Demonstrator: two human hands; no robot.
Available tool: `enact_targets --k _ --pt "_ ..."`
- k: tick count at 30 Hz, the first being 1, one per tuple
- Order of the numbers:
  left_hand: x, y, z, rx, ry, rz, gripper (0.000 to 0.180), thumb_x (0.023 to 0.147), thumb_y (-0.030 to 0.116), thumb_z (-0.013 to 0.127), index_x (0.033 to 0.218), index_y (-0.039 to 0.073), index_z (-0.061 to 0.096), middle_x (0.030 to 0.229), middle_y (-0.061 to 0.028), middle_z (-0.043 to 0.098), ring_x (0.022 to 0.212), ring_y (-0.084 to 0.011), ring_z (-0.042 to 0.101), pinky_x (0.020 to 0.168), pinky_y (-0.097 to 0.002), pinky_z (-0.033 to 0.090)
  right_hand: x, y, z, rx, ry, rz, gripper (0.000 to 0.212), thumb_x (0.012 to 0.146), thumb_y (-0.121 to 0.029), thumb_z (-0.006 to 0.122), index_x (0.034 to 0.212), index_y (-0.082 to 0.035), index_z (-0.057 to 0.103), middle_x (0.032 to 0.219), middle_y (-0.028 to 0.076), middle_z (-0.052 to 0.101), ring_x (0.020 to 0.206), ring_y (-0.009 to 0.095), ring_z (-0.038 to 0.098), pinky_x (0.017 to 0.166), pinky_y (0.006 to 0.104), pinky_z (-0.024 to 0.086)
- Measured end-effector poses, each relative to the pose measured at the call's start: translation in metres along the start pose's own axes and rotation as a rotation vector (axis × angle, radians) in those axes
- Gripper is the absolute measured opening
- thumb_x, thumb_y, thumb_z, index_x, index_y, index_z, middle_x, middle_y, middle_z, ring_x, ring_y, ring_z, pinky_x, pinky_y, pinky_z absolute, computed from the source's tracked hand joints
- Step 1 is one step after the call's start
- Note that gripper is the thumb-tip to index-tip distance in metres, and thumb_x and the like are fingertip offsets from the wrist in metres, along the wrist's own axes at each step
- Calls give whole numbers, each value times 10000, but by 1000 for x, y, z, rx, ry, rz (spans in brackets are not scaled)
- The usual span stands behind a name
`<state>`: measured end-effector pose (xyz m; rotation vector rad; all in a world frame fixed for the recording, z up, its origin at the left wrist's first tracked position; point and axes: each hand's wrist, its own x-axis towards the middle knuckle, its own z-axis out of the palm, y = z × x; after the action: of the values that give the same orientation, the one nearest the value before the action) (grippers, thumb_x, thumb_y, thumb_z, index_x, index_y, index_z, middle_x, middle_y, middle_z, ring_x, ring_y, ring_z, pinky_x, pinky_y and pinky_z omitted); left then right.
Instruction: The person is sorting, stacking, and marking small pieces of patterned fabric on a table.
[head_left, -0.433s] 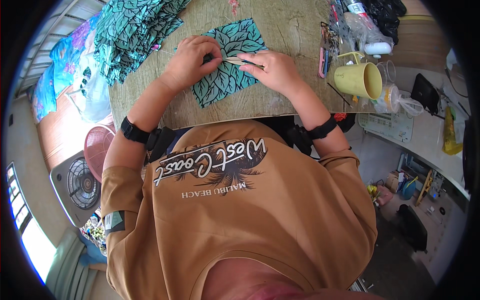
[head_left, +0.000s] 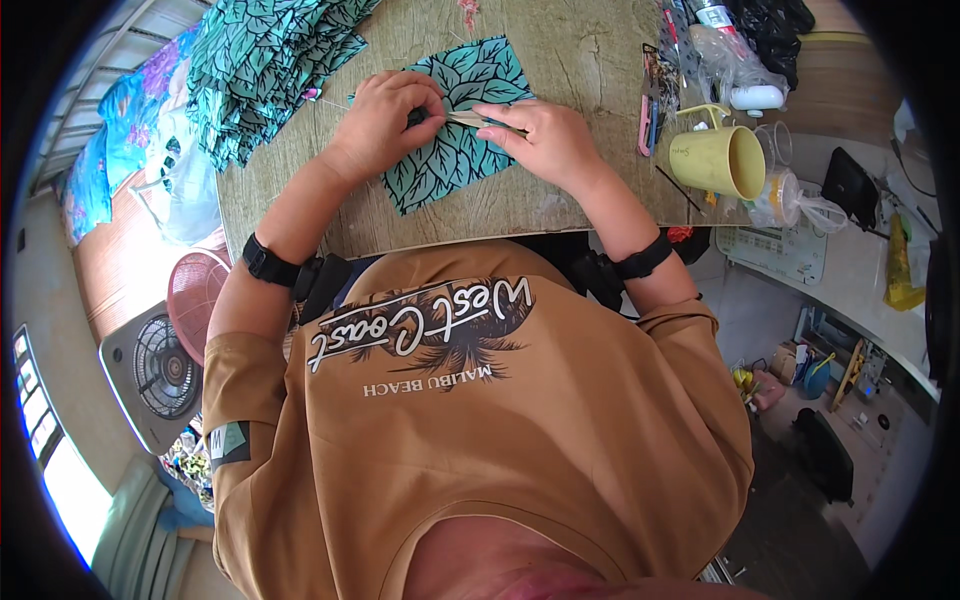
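A teal cloth piece with black leaf outlines [head_left: 440,178] lies flat on the wooden table under both my hands. My left hand [head_left: 385,118] is closed at the cloth's left part, thumb and forefinger pinching a bit of it; the exact spot is partly hidden by the fingers. My right hand [head_left: 550,142] grips small thread snips [head_left: 466,118], their pale pointed blades aimed left at the left fingertips, just above the cloth. Its fingers cover most of the snips' handle.
A tall heap of the same leaf-print cloth [head_left: 265,75] covers the table's far left. To the right stand a yellow mug [head_left: 718,160] lying on its side, a pink cutter [head_left: 644,125], pens, and a white bottle [head_left: 756,97]. A grey fan [head_left: 165,365] is at lower left.
The snips' blades have shifted slightly at the left fingertips. Both hands and the cloth stay almost where they were.
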<state>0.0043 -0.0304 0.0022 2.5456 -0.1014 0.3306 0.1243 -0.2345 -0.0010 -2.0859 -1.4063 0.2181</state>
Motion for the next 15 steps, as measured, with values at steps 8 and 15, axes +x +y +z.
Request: enact_targets --k 8,15 --pt "1 0 1 -10 5 -12 97 761 164 630 818 92 601 1045 -42 617 1002 -260 543 913 -365 378 0 0 1 -23 3 -4 318 827 -377 626 1106 -227 663 717 71 607 695 254 601 612 345 481" --pt "2 -2 3 -27 36 -24 125 756 166 630 826 67 601 1032 -54 619 968 -270 557 895 -363 398 -1 -3 0 -50 0 -10 304 824 -372 626 1090 -233 672 706 65 604 680 244 602 598 340 482"
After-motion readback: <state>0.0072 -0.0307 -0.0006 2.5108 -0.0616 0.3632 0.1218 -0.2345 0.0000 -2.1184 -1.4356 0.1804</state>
